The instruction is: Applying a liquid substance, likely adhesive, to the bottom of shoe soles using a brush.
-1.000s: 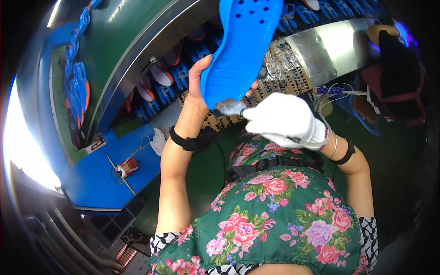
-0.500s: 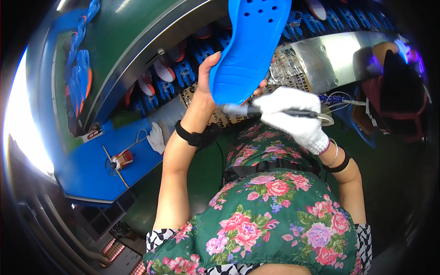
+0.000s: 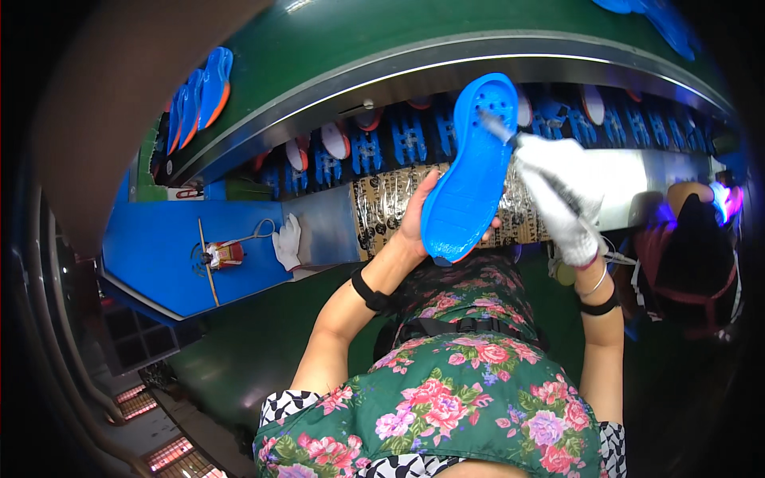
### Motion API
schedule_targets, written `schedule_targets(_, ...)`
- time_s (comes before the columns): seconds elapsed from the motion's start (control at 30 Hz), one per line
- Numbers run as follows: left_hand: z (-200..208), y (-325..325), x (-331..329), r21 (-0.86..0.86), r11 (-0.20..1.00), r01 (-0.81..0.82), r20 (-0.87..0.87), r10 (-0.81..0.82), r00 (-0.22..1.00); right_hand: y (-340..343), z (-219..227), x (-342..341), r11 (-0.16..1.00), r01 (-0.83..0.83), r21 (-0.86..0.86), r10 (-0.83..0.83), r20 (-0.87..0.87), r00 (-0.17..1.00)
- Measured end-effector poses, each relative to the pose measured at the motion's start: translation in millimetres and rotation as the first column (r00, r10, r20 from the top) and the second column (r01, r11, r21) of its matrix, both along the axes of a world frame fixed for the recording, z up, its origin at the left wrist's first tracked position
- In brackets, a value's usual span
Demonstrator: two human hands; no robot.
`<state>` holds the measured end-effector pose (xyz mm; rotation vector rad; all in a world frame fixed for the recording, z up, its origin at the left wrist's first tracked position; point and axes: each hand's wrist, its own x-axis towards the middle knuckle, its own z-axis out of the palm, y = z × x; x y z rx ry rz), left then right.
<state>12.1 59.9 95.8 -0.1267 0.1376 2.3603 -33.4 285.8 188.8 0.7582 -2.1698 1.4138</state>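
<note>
A blue shoe sole (image 3: 472, 187) is tilted in front of me, its hollow side facing me and a cluster of holes at its far end. My bare left hand (image 3: 414, 217) is wrapped round the near end, thumb on the left edge and fingertips showing at the right. My right hand (image 3: 562, 187), in a white knitted glove, is closed round the dark handle of a brush. The pale bristles of the brush (image 3: 497, 127) lie over the far end of the sole, by the holes, and look smeared by motion. The surface near the sole's close end looks wet.
Beyond the sole runs a line of blue racks (image 3: 367, 151) with several white and red soles. Above it, a green belt (image 3: 446, 24) carries blue soles (image 3: 213, 86). On the left blue table (image 3: 151, 247) are a red container (image 3: 227, 254) and a white glove (image 3: 288, 241). A person sits at right.
The brush has moved from the sole's near end to its far, holed end. The sole now appears lower and slightly right in view, as my view has shifted.
</note>
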Motion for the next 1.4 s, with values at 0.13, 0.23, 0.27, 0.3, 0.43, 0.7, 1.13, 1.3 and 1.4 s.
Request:
schedule_targets(0.13,33.3,-38.6,5.3,-0.105,0.975,-0.194,-0.268,0.16,0.95,-0.8,0.5,21.8,0.859,-0.054,-0.51,0.338,0.484,0.807)
schedule_targets(0.23,70.4,-87.2,-15.5,-0.05,0.95,-0.307,-0.545,0.232,0.806,4.1,-6.8,24.1,0.677,0.135,-0.724,0.412,0.525,0.745)
schedule_targets(0.27,80.1,-101.0,-23.8,0.01,0.941,-0.337,-0.538,0.289,0.792,5.0,-14.2,24.0,0.679,0.176,-0.713,0.377,0.545,0.749)
schedule_targets(0.3,87.5,-124.0,-37.9,0.074,0.942,-0.328,-0.536,0.315,0.784,1.5,-22.1,23.9,0.678,0.211,-0.704,0.353,0.564,0.747)
schedule_targets(0.43,113.4,-202.8,-103.3,0.302,0.799,-0.52,-0.314,0.598,0.737,-15.3,-59.0,29.3,0.689,0.154,-0.709,0.458,0.589,0.666)
schedule_targets(0.7,108.7,-228.1,-93.0,-0.202,0.341,-0.918,-0.104,0.925,0.367,-32.6,-96.9,50.7,0.693,0.235,-0.681,0.446,0.662,0.603)
schedule_targets(1.13,107.6,-274.5,-150.1,-0.11,-0.893,-0.436,-0.813,-0.171,0.556,-23.4,-111.8,64.7,0.707,0.28,-0.649,0.439,0.714,0.545)
schedule_targets(1.3,131.8,-163.4,-137.0,-0.344,-0.581,-0.738,-0.894,-0.036,0.446,-3.9,-134.3,66.5,0.6,0.334,-0.727,0.504,0.668,0.547)
schedule_targets(1.4,145.9,-67.0,-176.2,-0.559,-0.31,-0.769,-0.667,-0.383,0.639,18.7,-143.1,67.4,0.517,0.414,-0.749,0.515,0.659,0.548)
